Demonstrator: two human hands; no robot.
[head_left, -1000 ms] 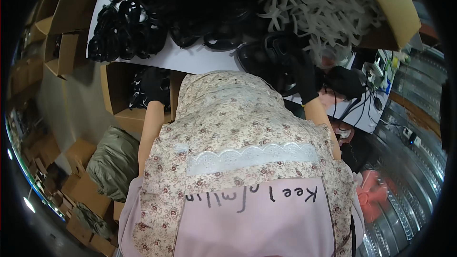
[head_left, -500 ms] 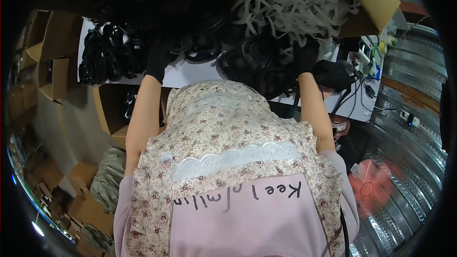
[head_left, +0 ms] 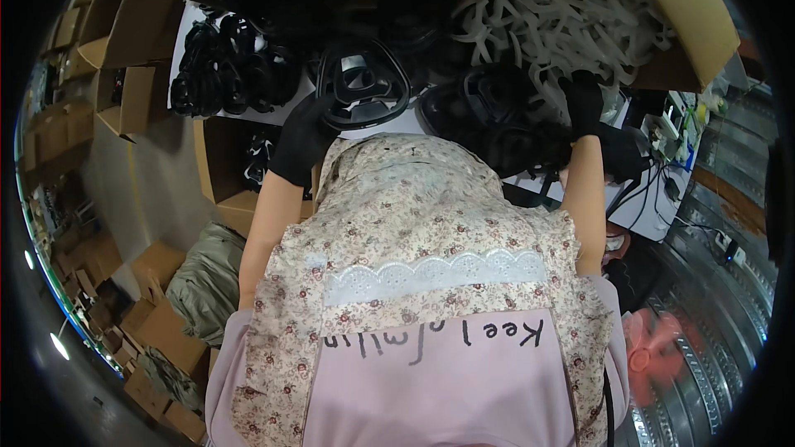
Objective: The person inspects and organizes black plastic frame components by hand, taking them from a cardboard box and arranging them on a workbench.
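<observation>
My left hand (head_left: 305, 142), in a black glove, is closed on the near left rim of a black ring-shaped plastic frame (head_left: 364, 93). The frame is roughly triangular with rounded corners, has openings through it, and is tilted up above the table edge. My right hand (head_left: 585, 106), also black-gloved, is at the near side of a heap of whitish translucent strips (head_left: 571, 21). Its fingertips are dark against the strips, so their grip does not show clearly. Between my hands lie more black moulded frames (head_left: 493, 95), partly lost in shadow.
A cardboard box (head_left: 691, 16) holds the strips. Black parts (head_left: 236, 66) are piled at the table's left end. An open carton (head_left: 228, 165) stands below the edge. Cables (head_left: 642, 186) hang at the right, near a corrugated metal wall (head_left: 729, 141). A red fan (head_left: 650, 356) is lower right.
My left hand has come nearer with a black frame now lifted in it. My right hand stays beside the strips. The whole view has shifted, with the scene moving rightward.
</observation>
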